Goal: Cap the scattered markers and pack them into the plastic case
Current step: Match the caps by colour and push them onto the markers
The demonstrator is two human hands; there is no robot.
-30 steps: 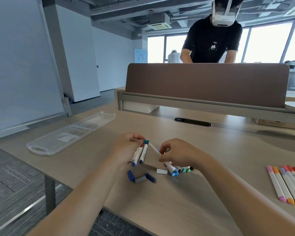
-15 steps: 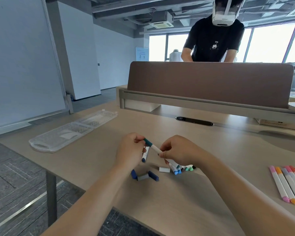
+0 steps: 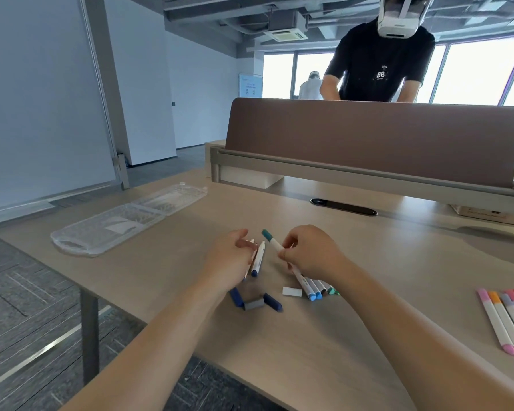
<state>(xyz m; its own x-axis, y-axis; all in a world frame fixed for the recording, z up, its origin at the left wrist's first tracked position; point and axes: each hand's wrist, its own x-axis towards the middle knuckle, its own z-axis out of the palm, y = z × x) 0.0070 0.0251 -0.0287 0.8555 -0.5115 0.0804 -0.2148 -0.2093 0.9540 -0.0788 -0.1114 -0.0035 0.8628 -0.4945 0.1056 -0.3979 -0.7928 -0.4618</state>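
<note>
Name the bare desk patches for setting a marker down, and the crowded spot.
Free: desk between the plastic case and the left hand; also between the right hand and the pastel markers. Crowded: loose caps and bunched markers around both hands.

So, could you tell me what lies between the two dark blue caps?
In the head view, a grey cap lies between the left blue cap and the right blue cap.

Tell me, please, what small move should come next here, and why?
Probably the left hand, holding a blue-ended marker, should pick up a dark blue cap lying just below it; the teal-capped marker in the right hand looks finished, and that cap's colour seems to match.
</note>
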